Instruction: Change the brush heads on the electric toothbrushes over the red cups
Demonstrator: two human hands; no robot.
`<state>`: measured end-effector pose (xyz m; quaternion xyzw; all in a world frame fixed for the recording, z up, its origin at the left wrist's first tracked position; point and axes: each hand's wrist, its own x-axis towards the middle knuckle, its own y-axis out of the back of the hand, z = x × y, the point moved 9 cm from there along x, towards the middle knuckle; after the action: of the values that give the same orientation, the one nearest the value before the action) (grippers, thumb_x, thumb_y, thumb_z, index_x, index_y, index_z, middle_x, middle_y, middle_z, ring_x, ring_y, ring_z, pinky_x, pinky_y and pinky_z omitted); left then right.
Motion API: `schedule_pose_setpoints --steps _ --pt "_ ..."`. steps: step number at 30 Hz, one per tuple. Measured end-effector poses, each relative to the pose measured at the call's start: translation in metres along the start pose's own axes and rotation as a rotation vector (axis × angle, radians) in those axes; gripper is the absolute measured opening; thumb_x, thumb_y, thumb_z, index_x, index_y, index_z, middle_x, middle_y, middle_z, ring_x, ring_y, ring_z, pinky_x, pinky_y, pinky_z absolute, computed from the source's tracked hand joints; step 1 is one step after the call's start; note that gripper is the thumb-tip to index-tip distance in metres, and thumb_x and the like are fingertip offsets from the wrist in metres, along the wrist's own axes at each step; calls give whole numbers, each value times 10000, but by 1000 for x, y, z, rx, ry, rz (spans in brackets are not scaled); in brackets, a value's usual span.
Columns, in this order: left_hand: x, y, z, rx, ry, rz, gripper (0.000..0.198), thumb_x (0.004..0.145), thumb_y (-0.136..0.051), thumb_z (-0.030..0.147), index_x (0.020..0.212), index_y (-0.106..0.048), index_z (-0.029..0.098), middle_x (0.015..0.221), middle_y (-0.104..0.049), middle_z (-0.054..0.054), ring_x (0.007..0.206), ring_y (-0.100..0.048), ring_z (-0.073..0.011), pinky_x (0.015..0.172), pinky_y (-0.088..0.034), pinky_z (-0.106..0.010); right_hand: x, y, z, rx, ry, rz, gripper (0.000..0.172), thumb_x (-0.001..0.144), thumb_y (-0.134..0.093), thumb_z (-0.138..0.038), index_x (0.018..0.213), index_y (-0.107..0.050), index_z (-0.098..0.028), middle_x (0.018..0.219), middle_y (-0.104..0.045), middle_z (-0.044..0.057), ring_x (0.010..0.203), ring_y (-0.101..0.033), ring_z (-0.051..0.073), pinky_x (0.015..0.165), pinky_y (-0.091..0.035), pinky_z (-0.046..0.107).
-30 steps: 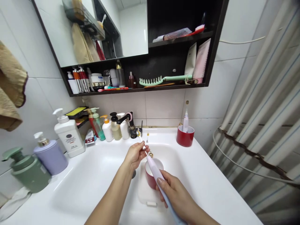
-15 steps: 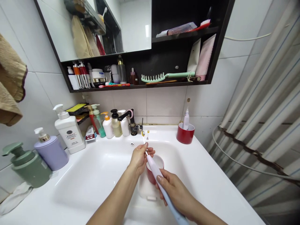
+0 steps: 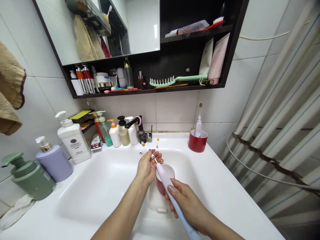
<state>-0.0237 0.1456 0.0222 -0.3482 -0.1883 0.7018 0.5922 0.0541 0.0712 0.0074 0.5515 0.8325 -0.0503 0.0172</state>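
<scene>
1. The right grip [image 3: 186, 203] is clamped around the pale electric toothbrush [image 3: 162, 175], its top end just beside the left grip.
2. The left grip [image 3: 148, 168] is pinched together on the white brush head [image 3: 146, 146], which points away toward the tap [image 3: 143, 135].
3. A red cup [image 3: 160, 186] stands in the sink [image 3: 100, 196] just below both grips.

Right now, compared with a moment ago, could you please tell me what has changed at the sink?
The brush head of the electric toothbrush has swung left, toward the faucet. Neither hand let go: the left hand holds the neck, the right hand the handle. The red cup in the basin stayed put.
</scene>
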Motion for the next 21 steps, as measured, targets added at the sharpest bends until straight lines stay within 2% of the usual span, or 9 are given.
schedule_pose_setpoints --steps 4,15,21 --pt "0 -4 -2 66 6 -61 101 680 -451 220 645 -461 125 527 -518 -5 506 -535 -85 526 -421 -195 1 1 -1 3 8 -5 248 715 -331 -381 757 -416 -152 635 -422 -16 424 -401 41 365 -343 172" --pt "1 -5 -3 117 -40 -94 123 657 -477 245 617 -435 136 505 -495 11 489 -521 -75 505 -409 -186 1 2 1 -32 -24 32 256 706 -345 -388 795 -423 -161 644 -429 -12 433 -411 51 374 -353 181" --pt "1 -8 -9 195 -58 -137 130 649 -474 256 614 -433 138 500 -499 10 503 -522 -85 518 -403 -199 0 4 0 -30 -11 58 243 695 -365 -390 747 -422 -160 622 -420 -19 423 -395 49 371 -350 182"
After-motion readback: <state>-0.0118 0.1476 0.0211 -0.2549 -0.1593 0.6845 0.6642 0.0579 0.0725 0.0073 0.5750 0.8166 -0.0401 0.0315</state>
